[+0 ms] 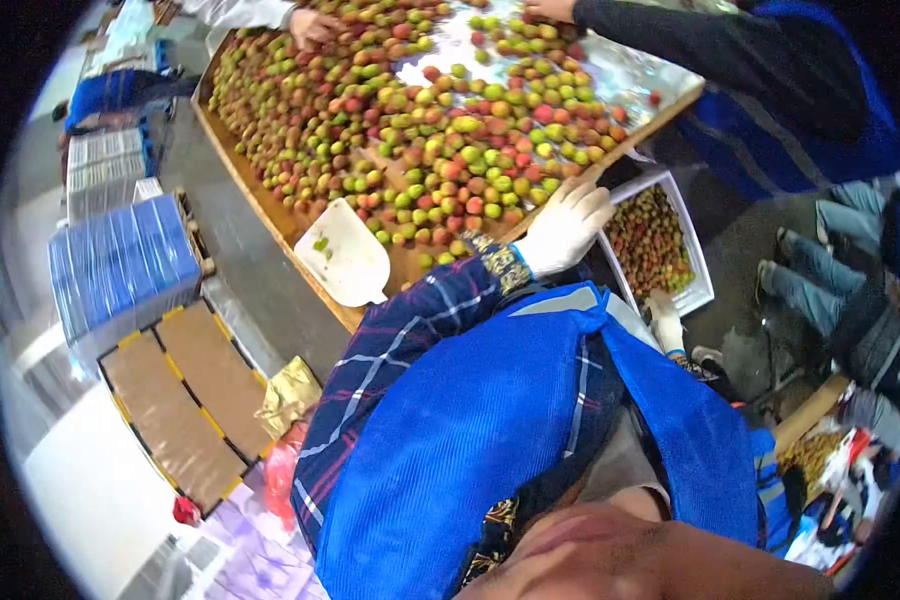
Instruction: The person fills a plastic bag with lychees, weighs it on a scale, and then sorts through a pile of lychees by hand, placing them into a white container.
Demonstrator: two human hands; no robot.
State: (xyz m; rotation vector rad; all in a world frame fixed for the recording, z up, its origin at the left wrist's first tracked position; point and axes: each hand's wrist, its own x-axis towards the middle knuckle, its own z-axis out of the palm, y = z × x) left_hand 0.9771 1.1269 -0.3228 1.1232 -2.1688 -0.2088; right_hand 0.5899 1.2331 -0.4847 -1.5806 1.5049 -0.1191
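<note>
Round red and green fruit (450, 160), apparently lychees, cover a large wooden-edged table (255, 205). My left hand (567, 228), in a white glove, rests at the table's near edge beside the fruit, fingers stretched out with nothing visible in them. Below that edge is a white crate (698, 250) holding smaller-looking, browner fruit (648, 240). My right hand (665, 322), also gloved, is at the crate's near rim, its fingers hooked over it; the fingertips are partly hidden. A white scoop (348, 262) with a few green bits lies on the table's left corner.
Across the table, a person's hand (313, 30) touches the fruit, and another person's dark sleeve (710, 45) reaches in at right. Blue-wrapped stacks (125, 260) and a brown-topped pallet (185, 400) stand left. More people are at right.
</note>
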